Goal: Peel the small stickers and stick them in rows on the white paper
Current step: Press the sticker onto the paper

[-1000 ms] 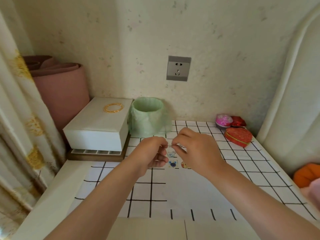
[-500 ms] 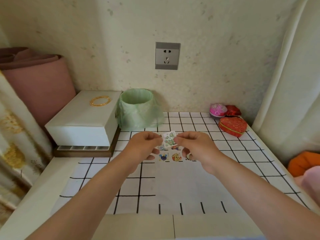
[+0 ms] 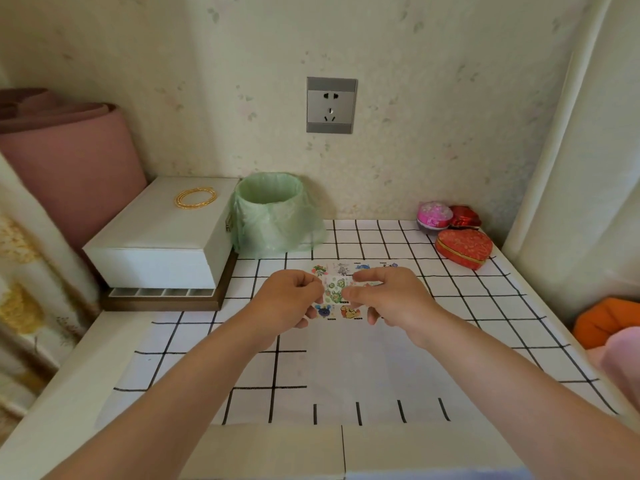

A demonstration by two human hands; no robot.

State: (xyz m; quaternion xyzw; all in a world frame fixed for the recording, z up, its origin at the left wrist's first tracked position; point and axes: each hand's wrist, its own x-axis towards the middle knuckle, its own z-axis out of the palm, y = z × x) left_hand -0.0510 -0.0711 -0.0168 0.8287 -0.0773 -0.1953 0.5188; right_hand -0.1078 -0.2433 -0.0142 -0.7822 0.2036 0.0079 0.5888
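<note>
Green-printed and small, the sticker (image 3: 334, 291) being worked on is held just above the far part of the white paper (image 3: 363, 368). It is pinched at its left edge by the left hand (image 3: 287, 299) and at its right edge by the right hand (image 3: 391, 296). Both hands are closed on it between thumb and forefinger, with the remaining fingers curled beneath. Whether the backing is already parted from it cannot be told.

On the paper, a far row (image 3: 343, 270) of four stickers is already laid along the far edge. A second row (image 3: 337, 311) is begun below it, with two stickers showing between the hands; any others may be hidden by the right hand. The near part of the sheet, by far the larger share, is bare, so the task is judged to be at an early stage, with many rows left to fill. The held sticker hangs between the two rows, and the second row is judged to be its likely place.

The paper is spread on a grid-patterned cover (image 3: 485, 306) over the worktop (image 3: 69, 393). Behind it a bin lined with a green bag (image 3: 273, 209) is set, and beside that a white box (image 3: 162, 237) with a gold bangle (image 3: 195, 197) on its lid. A red heart-shaped box (image 3: 464, 247) is placed at the far right corner.
</note>
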